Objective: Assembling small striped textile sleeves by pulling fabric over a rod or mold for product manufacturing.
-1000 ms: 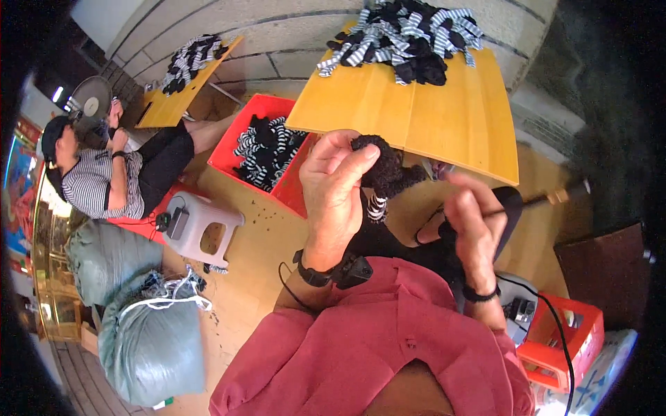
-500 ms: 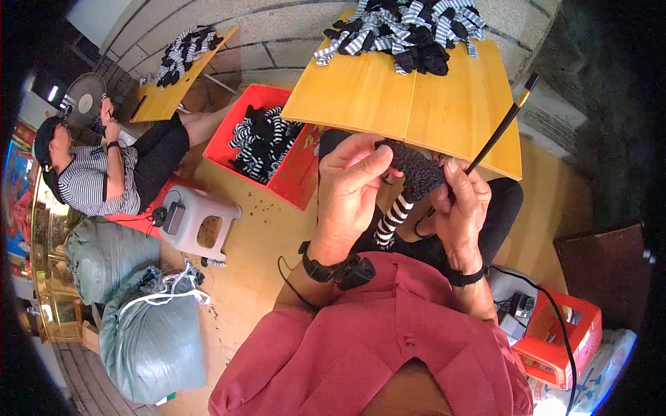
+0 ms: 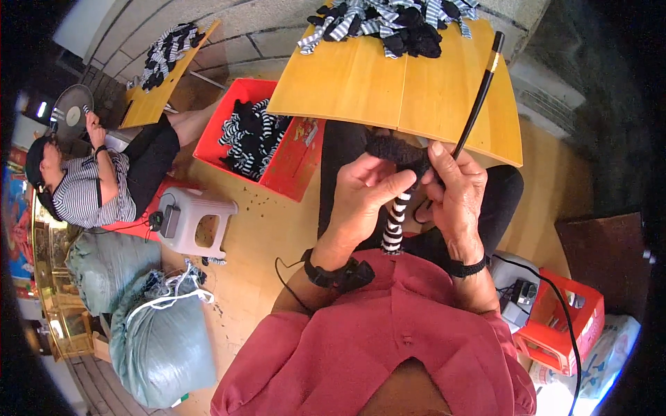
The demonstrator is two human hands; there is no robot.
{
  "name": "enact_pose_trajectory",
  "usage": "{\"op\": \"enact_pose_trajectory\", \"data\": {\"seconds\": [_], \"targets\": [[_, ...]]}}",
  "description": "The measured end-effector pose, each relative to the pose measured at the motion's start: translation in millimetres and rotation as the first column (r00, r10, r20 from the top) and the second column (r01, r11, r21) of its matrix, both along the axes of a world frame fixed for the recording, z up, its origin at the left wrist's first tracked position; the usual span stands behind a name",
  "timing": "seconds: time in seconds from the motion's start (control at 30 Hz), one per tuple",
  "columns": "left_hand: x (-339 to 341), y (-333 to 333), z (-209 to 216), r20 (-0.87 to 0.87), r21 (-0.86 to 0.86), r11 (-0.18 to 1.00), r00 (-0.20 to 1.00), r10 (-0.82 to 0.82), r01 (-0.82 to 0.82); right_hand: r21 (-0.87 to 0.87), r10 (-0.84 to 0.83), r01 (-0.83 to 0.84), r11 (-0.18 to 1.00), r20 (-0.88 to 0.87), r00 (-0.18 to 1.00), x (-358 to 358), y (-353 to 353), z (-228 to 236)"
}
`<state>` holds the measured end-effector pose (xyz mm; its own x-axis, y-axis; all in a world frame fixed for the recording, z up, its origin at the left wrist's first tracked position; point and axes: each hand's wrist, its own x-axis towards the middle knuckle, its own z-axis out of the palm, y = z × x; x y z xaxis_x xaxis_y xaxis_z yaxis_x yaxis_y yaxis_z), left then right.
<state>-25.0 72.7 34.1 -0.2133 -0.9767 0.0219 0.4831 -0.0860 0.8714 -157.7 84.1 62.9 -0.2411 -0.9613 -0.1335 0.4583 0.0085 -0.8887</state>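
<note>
In front of my lap is a knitted piece with a fuzzy black end (image 3: 395,150) and a black-and-white striped tube (image 3: 394,222) hanging below it; whether it is a sock or a glove I cannot tell. My left hand (image 3: 364,197) is closed on the black part from the left, thumb along its near edge. With thumb and fingers my right hand (image 3: 456,191) pinches the other side of that black part. A slim black rod (image 3: 480,97) with a gold band also sits in my right hand, slanting up over the table. Some right-hand fingers are hidden behind the knit.
Ahead stands a yellow wooden table (image 3: 333,83) bearing a heap of striped and black knits (image 3: 388,28). A red bin (image 3: 295,163) of similar pieces is at its left. Farther left sit a co-worker (image 3: 94,180), a grey stool (image 3: 198,222) and stuffed sacks (image 3: 166,347). A red stool (image 3: 565,326) is at right.
My left hand has shifted a little right and down, closer to my right hand. The black part is bunched narrower, and the rod stands more upright. The whole view has shifted slightly.
</note>
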Motion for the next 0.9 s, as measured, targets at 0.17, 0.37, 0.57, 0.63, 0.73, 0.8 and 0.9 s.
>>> {"op": "enact_pose_trajectory", "data": {"seconds": [0.17, 0.37, 0.57, 0.63, 0.73, 0.8, 0.9], "targets": [[-4.7, -6.6, 2.8, 0.023, 0.056, 0.996, 0.997, -0.068, 0.066, -0.008, 0.004, -0.004, 1.000, 0.044, 0.999, -10.6, -13.2, -7.4], [-7.5, -18.9, -6.7, 0.080, 0.141, 0.973, 0.977, -0.196, 0.183, -0.015, -0.035, 0.034, 0.999, -0.073, 0.997, -12.1, -34.9, -16.7], [3.9, -23.3, -7.8, 0.162, 0.118, 0.964, 0.953, -0.257, 0.240, -0.017, -0.133, 0.133, 0.991, 0.017, 0.991, -31.9, -71.2, -28.4], [10.3, -23.1, -7.5, 0.145, 0.150, 0.961, 0.956, -0.255, 0.234, -0.052, -0.143, 0.143, 0.988, 0.006, 0.990, -37.6, -79.7, -29.8], [22.8, -11.3, -2.1, 0.203, 0.234, 0.938, 0.930, -0.306, 0.258, -0.048, -0.174, 0.173, 0.984, -0.018, 0.985, -41.9, -86.8, -31.1], [35.1, -4.5, 1.5, 0.206, 0.270, 0.925, 0.922, -0.328, 0.269, 0.004, -0.176, 0.177, 0.984, -0.101, 0.979, -40.5, -92.3, -34.5], [56.6, -1.1, 8.9, 0.132, 0.293, 0.927, 0.951, -0.281, 0.234, 0.074, -0.070, 0.080, 0.994, -0.130, 0.989, -26.9, -99.1, -45.9]]}}
